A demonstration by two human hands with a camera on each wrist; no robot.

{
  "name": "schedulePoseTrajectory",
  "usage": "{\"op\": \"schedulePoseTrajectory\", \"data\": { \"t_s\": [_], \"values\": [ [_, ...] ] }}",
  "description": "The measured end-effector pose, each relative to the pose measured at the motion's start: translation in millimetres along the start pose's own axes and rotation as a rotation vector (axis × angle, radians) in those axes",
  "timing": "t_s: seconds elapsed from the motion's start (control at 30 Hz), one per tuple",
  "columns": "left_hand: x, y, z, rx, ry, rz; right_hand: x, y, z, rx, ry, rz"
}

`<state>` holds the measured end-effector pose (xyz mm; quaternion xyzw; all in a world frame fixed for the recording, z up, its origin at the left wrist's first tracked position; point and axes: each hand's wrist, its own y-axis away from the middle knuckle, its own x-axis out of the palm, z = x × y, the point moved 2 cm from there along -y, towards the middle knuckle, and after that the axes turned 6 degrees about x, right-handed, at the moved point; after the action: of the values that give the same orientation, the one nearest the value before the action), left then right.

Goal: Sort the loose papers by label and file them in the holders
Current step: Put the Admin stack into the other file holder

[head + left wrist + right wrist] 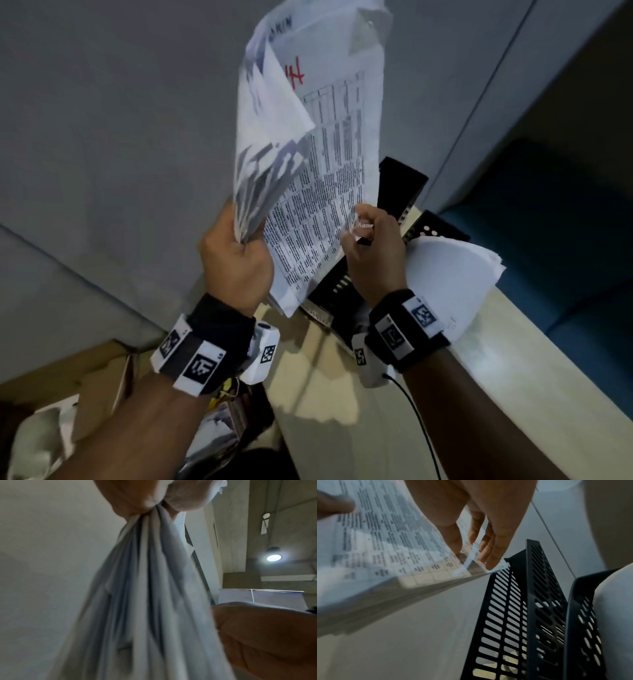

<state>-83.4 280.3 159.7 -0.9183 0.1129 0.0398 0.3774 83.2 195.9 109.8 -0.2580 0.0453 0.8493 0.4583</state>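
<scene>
Papers (329, 178) held by both hands bear red handwritten "14".

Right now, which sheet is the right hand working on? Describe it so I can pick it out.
Start at the bundle of papers that the left hand holds up against the grey wall. The printed sheet lies open on the bundle's right, its lower edge pinched by the right hand. Unlike the blurred, folded pages beside it, it shows a dense black table and a red handwritten mark at the top.

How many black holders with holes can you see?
2. One holder stands just past the right hand and its sheet; the other holder stands right of it, full of white paper. More may be hidden behind the papers.
</scene>
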Motion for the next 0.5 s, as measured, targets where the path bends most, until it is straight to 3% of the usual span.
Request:
{"op": "schedulePoseTrajectory", "data": {
  "t_s": [0.23,0.37,0.5],
  "values": [
    [34.2,7.6,-5.4,0.102,-0.024,0.053,2.7,0.5,-10.2,0.044,-0.042,-0.010],
    [54.4,12.1,-4.5,0.038,0.074,0.077,0.5,-3.5,-20.0,0.103,-0.044,-0.002],
    [69.7,21.9,7.5,-0.025,0.128,0.155,1.8,-5.2,-26.6,0.150,-0.009,0.125]
  ]
}}
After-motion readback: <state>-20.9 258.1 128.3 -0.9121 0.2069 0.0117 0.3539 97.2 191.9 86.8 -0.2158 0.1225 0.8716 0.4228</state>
